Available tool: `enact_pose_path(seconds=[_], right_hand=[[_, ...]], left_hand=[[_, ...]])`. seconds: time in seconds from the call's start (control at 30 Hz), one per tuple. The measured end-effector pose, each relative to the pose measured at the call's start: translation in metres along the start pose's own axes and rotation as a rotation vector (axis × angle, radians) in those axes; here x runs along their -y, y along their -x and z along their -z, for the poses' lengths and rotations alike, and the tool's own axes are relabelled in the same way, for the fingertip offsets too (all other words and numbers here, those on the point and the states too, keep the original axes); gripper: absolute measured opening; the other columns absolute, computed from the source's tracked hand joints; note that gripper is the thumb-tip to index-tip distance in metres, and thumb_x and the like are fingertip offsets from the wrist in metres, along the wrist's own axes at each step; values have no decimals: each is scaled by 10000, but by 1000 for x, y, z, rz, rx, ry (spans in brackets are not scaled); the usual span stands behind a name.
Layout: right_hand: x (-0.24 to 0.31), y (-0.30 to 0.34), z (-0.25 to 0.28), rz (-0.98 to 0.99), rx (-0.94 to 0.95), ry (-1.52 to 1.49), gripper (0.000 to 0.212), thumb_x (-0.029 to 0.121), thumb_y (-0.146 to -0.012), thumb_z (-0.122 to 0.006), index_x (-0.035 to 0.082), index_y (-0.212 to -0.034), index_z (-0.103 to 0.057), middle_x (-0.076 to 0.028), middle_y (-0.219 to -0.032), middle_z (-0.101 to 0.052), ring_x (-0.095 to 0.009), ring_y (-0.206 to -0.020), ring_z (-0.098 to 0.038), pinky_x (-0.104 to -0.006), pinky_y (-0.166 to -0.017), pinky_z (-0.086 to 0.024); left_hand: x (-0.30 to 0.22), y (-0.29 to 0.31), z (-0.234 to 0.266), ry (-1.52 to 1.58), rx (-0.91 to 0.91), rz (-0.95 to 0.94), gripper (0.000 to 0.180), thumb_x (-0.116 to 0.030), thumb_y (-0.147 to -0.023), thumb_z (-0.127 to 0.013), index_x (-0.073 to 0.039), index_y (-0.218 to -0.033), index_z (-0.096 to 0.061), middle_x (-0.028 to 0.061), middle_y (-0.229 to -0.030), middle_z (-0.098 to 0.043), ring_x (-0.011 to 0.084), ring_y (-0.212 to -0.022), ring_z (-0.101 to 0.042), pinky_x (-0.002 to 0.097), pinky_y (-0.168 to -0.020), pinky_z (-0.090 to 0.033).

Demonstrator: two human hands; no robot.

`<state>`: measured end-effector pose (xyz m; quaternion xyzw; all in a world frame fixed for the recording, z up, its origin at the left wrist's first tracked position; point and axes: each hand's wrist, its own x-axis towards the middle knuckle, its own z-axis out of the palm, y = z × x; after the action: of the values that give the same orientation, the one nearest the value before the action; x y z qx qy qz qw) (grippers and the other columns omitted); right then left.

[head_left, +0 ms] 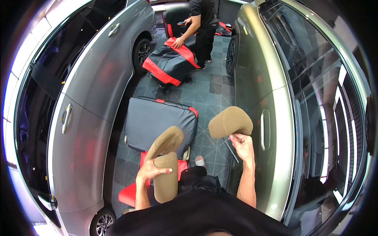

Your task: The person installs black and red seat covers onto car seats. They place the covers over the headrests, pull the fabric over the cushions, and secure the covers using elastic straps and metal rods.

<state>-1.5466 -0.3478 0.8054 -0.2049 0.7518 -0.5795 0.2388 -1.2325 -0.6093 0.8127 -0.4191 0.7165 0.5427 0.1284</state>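
My left hand is closed around two tan car headrests. One headrest slants up beyond the hand, and the other headrest hangs upright beside my thumb. In my right hand, fingers pinch a third tan headrest at its lower side; thin metal posts stick out below it. Between and beyond my hands, a dark grey car seat with red trim stands on the floor. Its red lower part is partly hidden by the headrests and my left arm.
A silver car flanks me on the left, a gold-green car on the right. Farther along the tiled floor, a person in black rests one hand on another black-and-red seat. One more black-and-red seat stands behind.
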Motion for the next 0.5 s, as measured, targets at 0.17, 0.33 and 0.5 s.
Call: enact_pose_path(seconds=[0.17, 0.33, 0.5], right_hand=[[-8, -82, 16, -61, -29, -104, 279, 236, -1007, -756, -37, -962, -781, 38, -637, -573, -29, -539, -426, -230, -504, -299], [-19, -167, 26, -204, -70, -163, 291, 257, -1009, -767, -31, -969, -792, 51, -623, -562, -23, -530, -437, -229, -493, -297], [-27, -257, 33, -192, 66, -202, 289, 260, -998, -783, -29, -986, -797, 36, -659, -613, -26, -556, -478, -220, -509, -333]], left_hand=[[-67, -28, 14, -75, -13, -22, 720, -442, -654, -975, -12, -1193, -769, 142, -1038, -809, 268, -967, -785, 408, -893, -612], [-115, -67, 21, -153, 10, -16, 706, -456, -633, -971, -32, -1165, -784, 140, -1007, -808, 274, -939, -786, 406, -863, -619], [-148, -120, 30, -137, 24, -45, 760, -442, -624, -1001, -41, -1228, -774, 124, -1091, -810, 254, -1034, -773, 389, -945, -598]])
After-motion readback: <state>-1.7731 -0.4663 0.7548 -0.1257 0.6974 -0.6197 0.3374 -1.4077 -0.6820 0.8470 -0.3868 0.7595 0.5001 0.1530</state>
